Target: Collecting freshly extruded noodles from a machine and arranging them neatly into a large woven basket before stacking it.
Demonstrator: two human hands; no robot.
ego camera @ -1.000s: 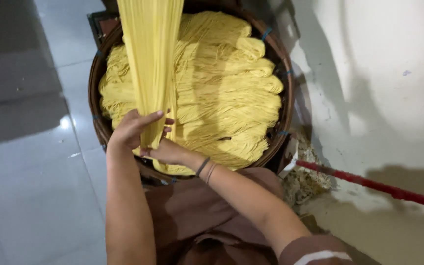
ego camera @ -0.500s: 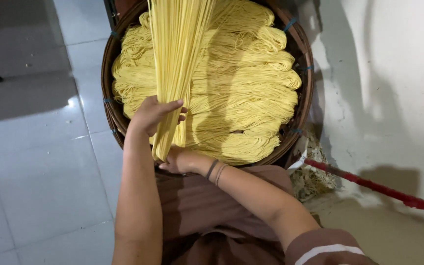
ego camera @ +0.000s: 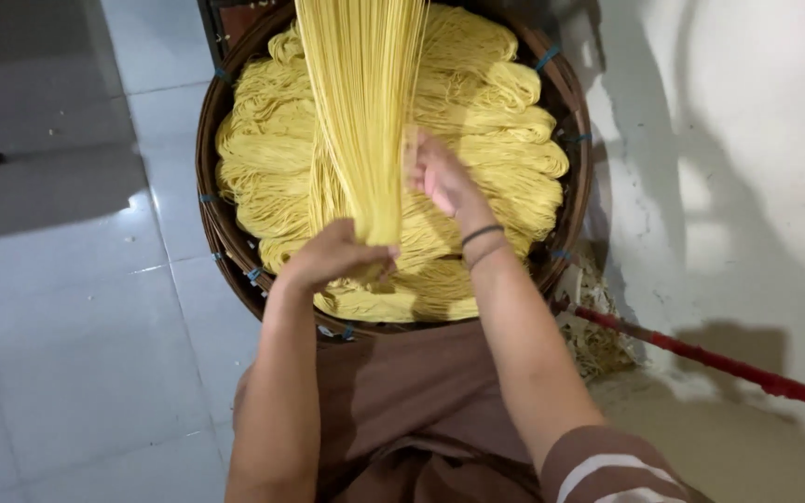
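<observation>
A long hanging bundle of yellow noodle strands (ego camera: 362,102) drops from the top of the view over a round woven basket (ego camera: 209,214) filled with folded yellow noodle skeins (ego camera: 505,140). My left hand (ego camera: 333,256) grips the lower end of the hanging bundle. My right hand (ego camera: 440,172) is raised beside the strands on their right, fingers spread and touching them, holding nothing. Two dark bands circle my right wrist.
A pale tiled floor (ego camera: 67,307) lies to the left. A rough white wall (ego camera: 747,186) rises on the right, with a red stick (ego camera: 729,368) leaning along its base and straw-like debris (ego camera: 598,326) beside the basket. My brown garment (ego camera: 402,410) fills the bottom.
My right hand left the bottom of the bundle and moved up along its right side. My left hand stayed closed on the bundle's lower end. The view shifted slightly.
</observation>
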